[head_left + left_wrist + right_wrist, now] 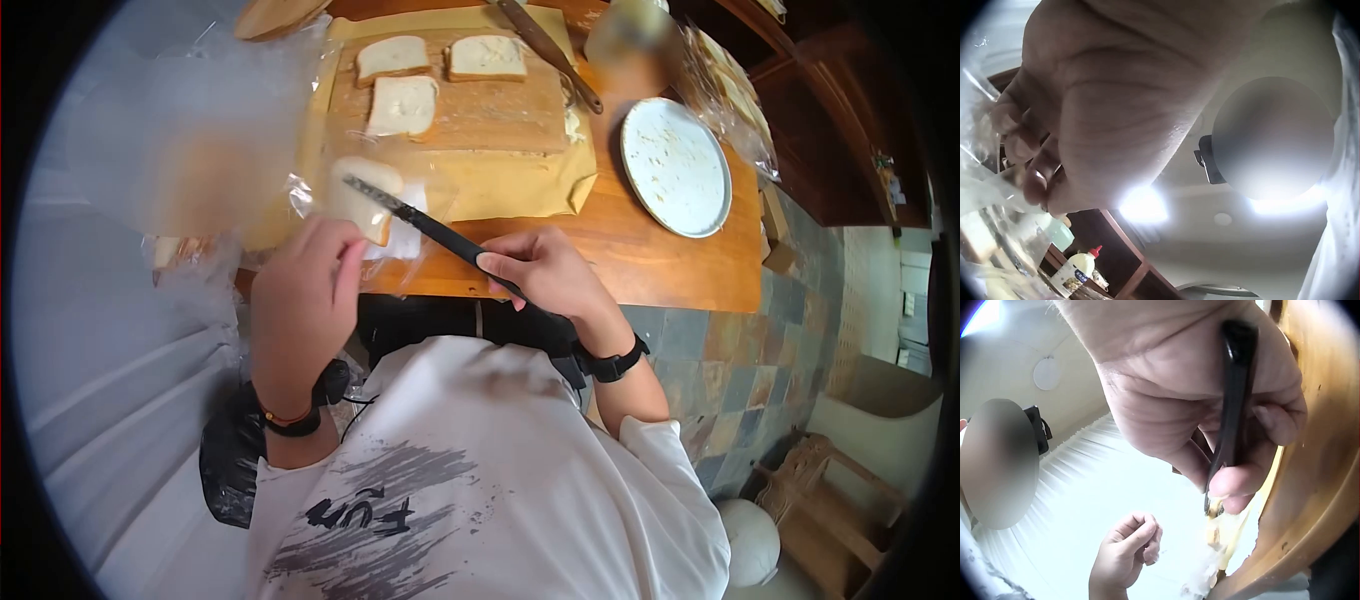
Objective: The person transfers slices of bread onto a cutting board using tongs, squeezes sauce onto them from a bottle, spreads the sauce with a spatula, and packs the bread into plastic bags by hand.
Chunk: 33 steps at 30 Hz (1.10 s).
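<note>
My right hand (548,268) grips the black handle of a knife (440,232); white smears mark its blade. The blade lies across a bread slice (372,222) on clear plastic film (300,195) at the table's near edge. Just short of that slice, my left hand (305,295) has its fingers curled and the fingertips drawn together at the film. Clear plastic also shows beside the left fingertips (1036,187) in the left wrist view. Three more bread slices (403,106) lie on a wooden board (500,125), with pale spread on top.
Brown paper (540,195) lies under the board. A brown-handled tool (550,50) rests across the board's far right corner. To the right stand a white round plate (675,165) with crumbs and a plastic bag (735,95). A red-capped bottle (1079,272) shows in the left wrist view.
</note>
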Each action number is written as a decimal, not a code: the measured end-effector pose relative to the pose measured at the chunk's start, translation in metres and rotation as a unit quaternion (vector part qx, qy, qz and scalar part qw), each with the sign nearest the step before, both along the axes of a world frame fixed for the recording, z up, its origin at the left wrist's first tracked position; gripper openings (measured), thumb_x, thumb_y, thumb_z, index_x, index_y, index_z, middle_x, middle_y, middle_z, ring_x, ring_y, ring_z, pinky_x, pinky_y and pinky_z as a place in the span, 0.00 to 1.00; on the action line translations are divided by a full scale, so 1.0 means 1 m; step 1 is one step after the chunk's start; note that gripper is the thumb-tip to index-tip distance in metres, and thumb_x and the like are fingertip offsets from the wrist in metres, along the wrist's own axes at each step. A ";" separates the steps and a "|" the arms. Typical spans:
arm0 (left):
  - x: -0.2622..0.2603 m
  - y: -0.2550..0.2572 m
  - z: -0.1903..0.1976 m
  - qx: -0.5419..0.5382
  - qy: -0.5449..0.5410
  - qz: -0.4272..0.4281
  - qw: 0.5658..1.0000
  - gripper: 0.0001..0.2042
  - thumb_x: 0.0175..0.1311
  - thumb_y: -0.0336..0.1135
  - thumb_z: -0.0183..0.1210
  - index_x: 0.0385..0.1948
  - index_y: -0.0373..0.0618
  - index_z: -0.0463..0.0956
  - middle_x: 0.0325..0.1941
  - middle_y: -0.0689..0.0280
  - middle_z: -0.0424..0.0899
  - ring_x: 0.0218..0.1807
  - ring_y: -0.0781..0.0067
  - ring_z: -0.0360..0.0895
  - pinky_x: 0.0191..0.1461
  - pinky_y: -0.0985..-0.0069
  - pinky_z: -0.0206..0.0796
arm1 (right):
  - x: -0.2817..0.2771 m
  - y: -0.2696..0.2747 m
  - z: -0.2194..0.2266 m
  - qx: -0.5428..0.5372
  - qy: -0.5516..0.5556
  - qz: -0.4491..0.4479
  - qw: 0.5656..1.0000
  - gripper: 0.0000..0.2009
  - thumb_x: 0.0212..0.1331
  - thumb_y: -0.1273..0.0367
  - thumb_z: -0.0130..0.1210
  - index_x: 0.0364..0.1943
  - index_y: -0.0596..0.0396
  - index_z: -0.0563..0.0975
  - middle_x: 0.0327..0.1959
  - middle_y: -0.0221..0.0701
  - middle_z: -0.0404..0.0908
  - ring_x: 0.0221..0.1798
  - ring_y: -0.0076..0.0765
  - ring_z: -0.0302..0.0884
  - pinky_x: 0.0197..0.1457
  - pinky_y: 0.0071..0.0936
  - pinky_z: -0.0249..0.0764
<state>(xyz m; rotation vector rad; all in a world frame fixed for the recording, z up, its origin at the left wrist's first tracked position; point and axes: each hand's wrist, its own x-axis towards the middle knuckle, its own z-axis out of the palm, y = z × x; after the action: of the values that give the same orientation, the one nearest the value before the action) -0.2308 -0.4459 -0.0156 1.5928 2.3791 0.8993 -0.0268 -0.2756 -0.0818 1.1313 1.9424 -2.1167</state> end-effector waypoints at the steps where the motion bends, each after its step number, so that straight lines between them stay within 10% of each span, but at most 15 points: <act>1: -0.001 0.002 -0.001 0.000 0.000 -0.004 1.000 0.03 0.67 0.28 0.61 0.38 0.43 0.78 0.36 0.57 0.80 0.38 0.48 0.80 0.40 0.61 0.71 | 0.002 0.000 0.000 0.000 0.000 -0.004 1.000 0.11 0.71 0.67 0.61 0.45 0.62 0.87 0.23 0.23 0.80 0.21 0.16 0.71 0.26 0.18 0.68; 33: 0.012 0.007 0.002 0.000 -0.022 -0.079 0.997 0.03 0.68 0.29 0.62 0.36 0.42 0.77 0.33 0.58 0.81 0.35 0.50 0.80 0.37 0.61 0.70 | -0.022 -0.005 0.005 -0.009 0.071 -0.013 0.997 0.10 0.72 0.68 0.60 0.38 0.61 0.87 0.23 0.24 0.81 0.20 0.15 0.69 0.23 0.18 0.66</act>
<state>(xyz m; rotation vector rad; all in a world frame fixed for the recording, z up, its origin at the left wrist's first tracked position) -0.2187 -0.4388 -0.0133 1.7146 2.1875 0.8929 -0.0491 -0.2807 -0.0767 1.0363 1.9715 -2.2813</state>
